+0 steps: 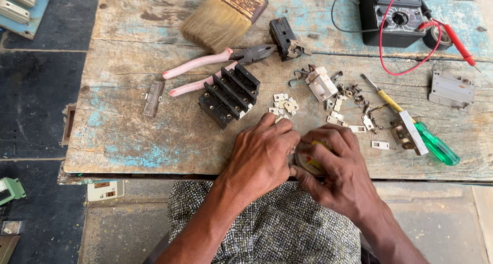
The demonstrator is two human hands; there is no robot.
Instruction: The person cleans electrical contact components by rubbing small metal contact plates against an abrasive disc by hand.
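Both hands meet at the near edge of the counter point(154, 140), about midway along it. The right hand point(336, 169) curls its fingers around a small round object point(307, 163), yellowish with a touch of red, most of it hidden in the grip. The left hand point(262, 153) is bent over beside it, fingertips pressed against the same object; what exactly they pinch cannot be told.

Just beyond the knuckles lie small pale metal contact plates point(285, 105), scattered loosely. Further left of them sits a black ribbed switch block point(229, 95), tilted, with pink-handled pliers point(215, 63) touching its far side. A smaller black part point(284, 38) rests at the pliers' nose. A wide paintbrush point(221, 17) lies toward the far edge.

To the right of the plates are a grey plastic piece point(321, 83) and a cluster of screws and clips point(352, 92). A screwdriver with a green handle point(434, 143) lies diagonally near the right end, crossing a white bar point(413, 133). At the far right corner stands a black multimeter point(393, 15) with red and black leads.
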